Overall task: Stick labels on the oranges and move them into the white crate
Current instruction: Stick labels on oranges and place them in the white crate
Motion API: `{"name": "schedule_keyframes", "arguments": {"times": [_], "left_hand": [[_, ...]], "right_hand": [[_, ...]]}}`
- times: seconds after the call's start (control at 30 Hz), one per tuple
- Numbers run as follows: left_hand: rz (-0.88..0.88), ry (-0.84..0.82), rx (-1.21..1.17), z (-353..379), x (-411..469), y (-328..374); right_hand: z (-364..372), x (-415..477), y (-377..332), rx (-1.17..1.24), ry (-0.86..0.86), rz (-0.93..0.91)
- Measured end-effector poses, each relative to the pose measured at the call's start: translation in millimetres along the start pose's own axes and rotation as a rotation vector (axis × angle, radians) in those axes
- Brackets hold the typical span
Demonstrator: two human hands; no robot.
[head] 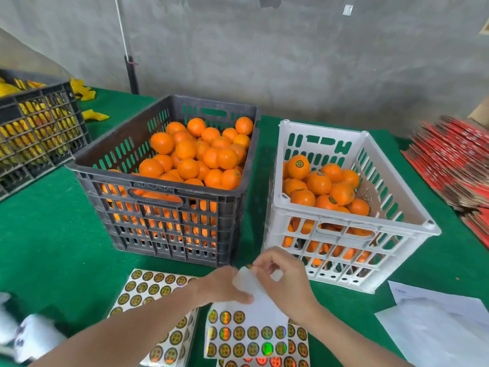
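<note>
A dark grey crate at centre is heaped with unlabelled oranges. To its right the white crate holds several oranges with round labels. In front of the crates, my left hand holds the curled-up top of a label sheet. My right hand pinches a label at that sheet's raised edge. Another full label sheet lies flat to the left, under my left forearm.
The table has a green felt cover. A black crate with yellow netting stands far left. Red flat cartons are stacked at right. White paper sheets lie near right. White items lie at bottom left.
</note>
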State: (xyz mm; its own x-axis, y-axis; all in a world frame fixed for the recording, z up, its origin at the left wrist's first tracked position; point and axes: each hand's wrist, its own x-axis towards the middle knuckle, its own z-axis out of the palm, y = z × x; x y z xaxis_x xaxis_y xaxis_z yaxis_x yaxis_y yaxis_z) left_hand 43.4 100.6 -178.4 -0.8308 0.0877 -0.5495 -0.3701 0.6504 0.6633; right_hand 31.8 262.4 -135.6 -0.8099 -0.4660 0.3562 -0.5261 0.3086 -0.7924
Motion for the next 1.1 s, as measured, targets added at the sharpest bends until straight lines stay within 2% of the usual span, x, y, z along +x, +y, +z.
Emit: {"name": "schedule_keyframes", "arguments": {"times": [0.03,0.1,0.17,0.23,0.3,0.33,0.4,0.47,0.5,0.53,0.6,0.7,0.8,0.93,1.0,1.1], "left_hand": [[0.036,0.043,0.127,-2,-5,4],[0.204,0.255,0.287,-14,-24,16],[0.547,0.438,0.225,-34,-48,26],[0.819,0.557,0.165,-62,-72,37],[0.957,0.679,0.109,-94,-87,44],[0.956,0.733,0.084,-112,-89,46],[0.857,0.834,0.068,-148,-82,46],[0.679,0.910,0.142,-183,-65,45],[0.563,0.893,0.214,-202,-55,42],[0.442,0.825,0.304,-219,-45,39],[0.272,0.557,0.482,-249,-25,26],[0.095,0.203,0.622,-271,1,9],[-0.093,0.031,0.789,-270,26,-4],[-0.168,0.170,0.892,-263,44,-14],[-0.168,0.118,0.942,-263,43,-12],[-0.068,0.027,0.853,-268,32,-8]], "right_hand": [[-2,8,-9,0.006,0.013,-0.041],[-5,26,-29,0.000,0.078,-0.135],[-5,49,-49,-0.006,0.174,-0.229],[-1,77,-67,0.018,0.226,-0.309],[6,109,-76,0.006,0.202,-0.364],[9,126,-79,-0.025,0.168,-0.367],[18,157,-82,-0.098,0.078,-0.354],[29,180,-81,-0.163,-0.025,-0.340],[35,187,-78,-0.204,-0.083,-0.333],[41,191,-74,-0.249,-0.151,-0.322],[48,194,-66,-0.315,-0.278,-0.297],[49,199,-60,-0.331,-0.342,-0.252],[49,201,-59,-0.331,-0.359,-0.214],[49,201,-59,-0.327,-0.346,-0.225],[49,200,-57,-0.322,-0.328,-0.226],[49,199,-55,-0.303,-0.216,-0.256]]}}
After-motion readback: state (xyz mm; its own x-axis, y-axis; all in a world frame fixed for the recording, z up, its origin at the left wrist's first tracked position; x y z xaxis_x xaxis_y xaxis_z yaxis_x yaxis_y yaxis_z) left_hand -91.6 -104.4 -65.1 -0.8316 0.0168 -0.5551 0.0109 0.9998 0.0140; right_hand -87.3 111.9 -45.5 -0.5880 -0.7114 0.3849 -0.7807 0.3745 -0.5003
